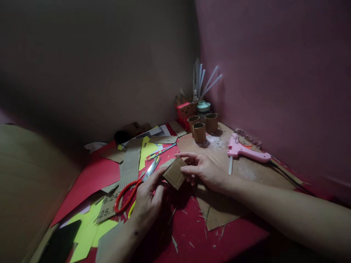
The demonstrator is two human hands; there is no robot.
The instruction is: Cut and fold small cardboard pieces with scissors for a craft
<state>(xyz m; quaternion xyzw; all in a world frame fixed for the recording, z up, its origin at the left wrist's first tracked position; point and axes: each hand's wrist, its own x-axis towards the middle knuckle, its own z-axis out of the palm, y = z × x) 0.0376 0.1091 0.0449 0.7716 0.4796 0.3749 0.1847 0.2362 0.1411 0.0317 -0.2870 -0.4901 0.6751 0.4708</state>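
Note:
A small folded cardboard piece (174, 174), box-like in shape, is held tilted between both hands above the red tabletop. My left hand (150, 199) grips its left edge with the fingers partly behind it. On the opposite side, my right hand (201, 168) pinches the piece between thumb and fingers. Red-handled scissors (128, 195) lie just left of my left hand, blades pointing away. Beyond my right hand stand three short cardboard tubes (199, 133), close together on a cardboard sheet.
A pink glue gun (242, 150) with a clear glue stick rests at right, its cord trailing off. At left lie yellow paper (85, 233), a corrugated strip (131, 160) and red sheets (93, 179). Glue sticks (201, 78) stand in the corner near a lidded jar (203, 106).

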